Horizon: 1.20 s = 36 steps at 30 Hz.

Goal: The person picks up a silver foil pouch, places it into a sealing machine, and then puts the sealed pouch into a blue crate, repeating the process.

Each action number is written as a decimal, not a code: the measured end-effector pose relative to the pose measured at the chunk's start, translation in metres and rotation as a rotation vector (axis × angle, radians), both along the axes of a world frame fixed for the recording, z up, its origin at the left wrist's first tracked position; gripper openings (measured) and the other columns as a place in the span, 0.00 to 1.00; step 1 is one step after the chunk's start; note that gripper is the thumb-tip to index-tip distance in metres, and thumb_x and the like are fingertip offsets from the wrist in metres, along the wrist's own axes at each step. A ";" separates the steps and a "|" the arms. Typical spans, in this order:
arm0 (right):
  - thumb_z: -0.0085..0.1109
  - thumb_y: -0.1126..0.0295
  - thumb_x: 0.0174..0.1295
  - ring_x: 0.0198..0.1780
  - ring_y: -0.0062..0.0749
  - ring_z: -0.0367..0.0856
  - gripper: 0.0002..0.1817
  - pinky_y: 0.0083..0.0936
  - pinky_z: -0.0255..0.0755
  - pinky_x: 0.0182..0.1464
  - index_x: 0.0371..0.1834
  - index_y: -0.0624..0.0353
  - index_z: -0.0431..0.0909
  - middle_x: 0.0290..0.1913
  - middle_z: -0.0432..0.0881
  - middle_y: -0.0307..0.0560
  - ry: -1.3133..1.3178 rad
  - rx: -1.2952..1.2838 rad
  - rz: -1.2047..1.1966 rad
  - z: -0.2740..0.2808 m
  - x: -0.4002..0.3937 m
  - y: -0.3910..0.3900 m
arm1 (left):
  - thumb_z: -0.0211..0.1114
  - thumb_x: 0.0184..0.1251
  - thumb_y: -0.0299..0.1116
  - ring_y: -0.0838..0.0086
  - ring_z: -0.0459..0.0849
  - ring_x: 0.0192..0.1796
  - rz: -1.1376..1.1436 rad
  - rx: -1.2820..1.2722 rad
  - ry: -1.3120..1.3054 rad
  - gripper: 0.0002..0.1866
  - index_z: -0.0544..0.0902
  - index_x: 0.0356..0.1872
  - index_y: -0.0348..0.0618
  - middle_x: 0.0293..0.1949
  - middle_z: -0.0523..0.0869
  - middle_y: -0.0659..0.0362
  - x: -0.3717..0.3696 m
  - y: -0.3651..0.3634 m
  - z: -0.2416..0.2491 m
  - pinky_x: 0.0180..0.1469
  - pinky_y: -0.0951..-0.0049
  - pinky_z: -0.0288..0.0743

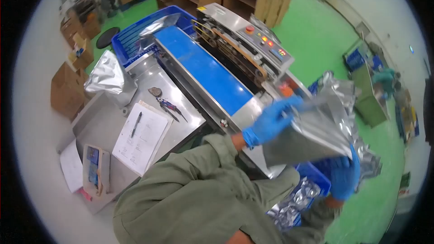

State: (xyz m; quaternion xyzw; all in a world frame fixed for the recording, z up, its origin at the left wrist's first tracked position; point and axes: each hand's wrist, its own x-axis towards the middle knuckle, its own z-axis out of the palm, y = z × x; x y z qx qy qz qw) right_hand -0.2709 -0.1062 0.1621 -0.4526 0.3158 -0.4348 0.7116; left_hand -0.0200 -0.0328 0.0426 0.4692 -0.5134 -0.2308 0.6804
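Observation:
My left hand (271, 119), in a blue glove, grips the upper left edge of a large silver foil bag (312, 131). At the bag's lower right corner, my right hand (346, 174), also blue-gloved, has its fingers closed on the foil. The bag hangs tilted between both hands, over the near end of a sealing machine (246, 40) with lit red digits. A blue conveyor belt (203, 70) runs along the machine's near side. Beneath my right hand is a blue crate (323, 183) with crumpled foil bags (294, 203).
A steel table (108, 117) holds an upright foil bag (110, 74), scissors (169, 106), papers with a pen (142, 140) and a plastic box (96, 171). Behind it stands a blue basket (129, 40). More foil bags (341, 92) lie right; cardboard boxes (68, 88) stand left.

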 end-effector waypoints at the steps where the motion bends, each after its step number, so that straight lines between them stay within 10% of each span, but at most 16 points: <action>1: 0.51 0.77 0.61 0.39 0.27 0.76 0.18 0.25 0.73 0.44 0.55 0.69 0.69 0.41 0.77 0.46 -0.072 0.019 0.182 -0.016 0.009 -0.007 | 0.53 0.68 0.31 0.72 0.71 0.58 0.034 0.058 0.038 0.22 0.68 0.63 0.48 0.61 0.71 0.57 0.017 0.002 -0.007 0.58 0.71 0.67; 3: 0.60 0.76 0.53 0.39 0.35 0.78 0.17 0.30 0.73 0.46 0.48 0.65 0.75 0.40 0.79 0.50 0.694 -0.881 0.002 -0.033 0.053 0.000 | 0.54 0.68 0.30 0.79 0.73 0.50 0.212 -0.049 0.057 0.19 0.71 0.60 0.47 0.51 0.76 0.60 0.044 0.004 -0.008 0.52 0.75 0.69; 5: 0.60 0.77 0.53 0.36 0.35 0.78 0.15 0.23 0.73 0.38 0.46 0.64 0.76 0.39 0.79 0.55 0.709 -1.384 -0.041 -0.062 0.076 -0.016 | 0.52 0.70 0.31 0.80 0.74 0.46 0.134 0.170 0.285 0.17 0.72 0.58 0.43 0.45 0.78 0.63 0.066 0.015 -0.016 0.51 0.77 0.70; 9: 0.55 0.69 0.59 0.30 0.21 0.72 0.10 0.19 0.68 0.37 0.37 0.65 0.75 0.34 0.74 0.37 0.296 -0.567 0.028 -0.079 0.085 0.001 | 0.48 0.73 0.35 0.80 0.74 0.44 0.160 0.201 0.180 0.18 0.71 0.59 0.39 0.42 0.78 0.65 0.077 0.022 -0.007 0.51 0.79 0.69; 11: 0.59 0.69 0.56 0.30 0.24 0.72 0.10 0.21 0.67 0.36 0.36 0.64 0.74 0.32 0.74 0.38 0.031 -0.664 -0.101 -0.091 0.099 0.018 | 0.45 0.73 0.39 0.79 0.75 0.46 0.095 0.312 0.398 0.21 0.70 0.60 0.38 0.44 0.79 0.64 0.086 0.019 -0.009 0.51 0.80 0.69; 13: 0.63 0.72 0.51 0.31 0.27 0.73 0.09 0.23 0.67 0.37 0.33 0.62 0.75 0.28 0.76 0.40 0.432 -0.964 -0.163 -0.096 0.095 0.034 | 0.44 0.73 0.42 0.79 0.75 0.46 0.014 0.227 0.529 0.24 0.69 0.62 0.37 0.44 0.79 0.64 0.091 0.011 -0.013 0.51 0.80 0.70; 16: 0.65 0.76 0.47 0.31 0.30 0.73 0.07 0.25 0.67 0.36 0.29 0.60 0.76 0.26 0.76 0.44 0.435 -0.733 -0.172 -0.099 0.112 0.058 | 0.48 0.72 0.41 0.81 0.76 0.45 -0.016 0.301 0.107 0.22 0.72 0.57 0.36 0.43 0.80 0.64 0.092 0.008 -0.005 0.51 0.81 0.70; 19: 0.63 0.78 0.49 0.30 0.34 0.74 0.04 0.27 0.67 0.35 0.26 0.59 0.77 0.27 0.77 0.47 0.345 -0.716 -0.209 -0.121 0.118 0.052 | 0.54 0.69 0.36 0.84 0.75 0.41 -0.280 0.188 0.438 0.13 0.76 0.47 0.38 0.39 0.79 0.66 0.092 -0.005 0.007 0.48 0.83 0.70; 36: 0.58 0.69 0.56 0.21 0.26 0.62 0.12 0.29 0.58 0.26 0.20 0.66 0.73 0.17 0.69 0.48 0.561 -0.534 -0.387 -0.174 0.089 -0.039 | 0.63 0.60 0.29 0.83 0.70 0.23 0.341 0.351 0.272 0.07 0.76 0.25 0.38 0.21 0.75 0.65 0.099 -0.060 -0.078 0.26 0.80 0.65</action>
